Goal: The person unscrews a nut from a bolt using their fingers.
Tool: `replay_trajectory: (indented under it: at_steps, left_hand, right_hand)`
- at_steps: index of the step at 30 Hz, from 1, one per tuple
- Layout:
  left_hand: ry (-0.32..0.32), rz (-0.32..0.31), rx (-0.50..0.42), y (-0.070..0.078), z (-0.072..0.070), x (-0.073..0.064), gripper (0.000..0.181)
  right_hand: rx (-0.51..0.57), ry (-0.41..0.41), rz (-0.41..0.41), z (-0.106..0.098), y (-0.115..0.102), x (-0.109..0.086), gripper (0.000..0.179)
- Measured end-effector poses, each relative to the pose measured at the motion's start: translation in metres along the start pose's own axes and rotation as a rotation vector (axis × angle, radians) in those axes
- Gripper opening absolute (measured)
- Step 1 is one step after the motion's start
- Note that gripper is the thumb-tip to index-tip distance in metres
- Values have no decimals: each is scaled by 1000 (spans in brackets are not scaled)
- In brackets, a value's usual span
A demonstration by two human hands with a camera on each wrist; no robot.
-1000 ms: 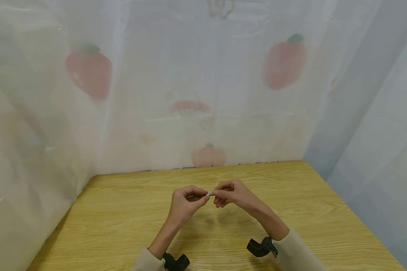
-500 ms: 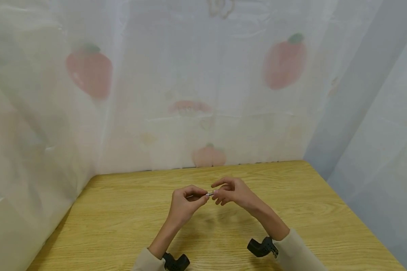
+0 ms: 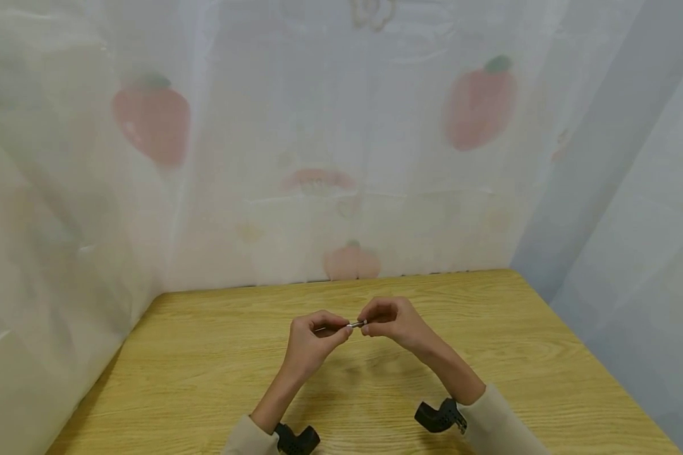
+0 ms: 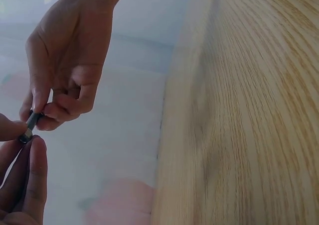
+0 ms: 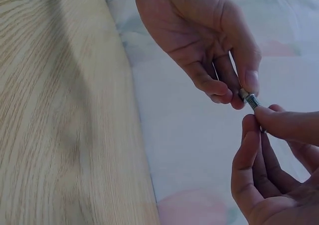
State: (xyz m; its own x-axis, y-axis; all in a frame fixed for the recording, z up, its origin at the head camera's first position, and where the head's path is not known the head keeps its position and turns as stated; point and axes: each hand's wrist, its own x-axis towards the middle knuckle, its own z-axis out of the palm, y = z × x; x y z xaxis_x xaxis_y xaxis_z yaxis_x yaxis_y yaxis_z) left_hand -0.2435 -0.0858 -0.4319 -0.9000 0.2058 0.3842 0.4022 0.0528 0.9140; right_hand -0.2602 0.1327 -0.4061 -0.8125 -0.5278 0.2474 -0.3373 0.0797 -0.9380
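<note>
A small silver threaded bolt [image 3: 356, 324] is held level between the two hands, above the middle of the table. My left hand [image 3: 312, 341] pinches its left end between thumb and fingertips. In the right wrist view a wider metal part sits at that end, beside the bare threads [image 5: 253, 102]. My right hand [image 3: 397, 323] has thumb and index finger at the other end, with its other fingers curled below in the right wrist view. The left wrist view shows the bolt [image 4: 31, 123] running between both sets of fingertips, which partly hide its ends.
Beneath the hands lies a wood-grain table [image 3: 205, 366]. A pale curtain [image 3: 262, 126] with printed strawberries hangs behind it and along both sides. Each wrist wears a black camera mount, such as the right one [image 3: 439, 415].
My right index finger lifted off half a second ago and has come back down to the bolt. More of the bolt now shows between the hands. My left hand has stayed put.
</note>
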Motion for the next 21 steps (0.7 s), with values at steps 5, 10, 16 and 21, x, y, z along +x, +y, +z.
replay_trajectory:
  at_steps: [5, 10, 16, 21]
  left_hand:
    - [2, 3, 9, 0, 1, 0, 15]
    - [-1, 12, 24, -1, 1, 0, 13]
    - [4, 9, 17, -1, 0, -1, 14]
    - [21, -14, 8, 0, -3, 0, 15]
  right_hand:
    - [0, 0, 69, 0, -3, -1, 29]
    - [32, -46, 177, 0, -3, 1, 32]
    - [22, -11, 80, -2, -2, 0, 25]
    - [-6, 30, 56, -6, -1, -1, 26]
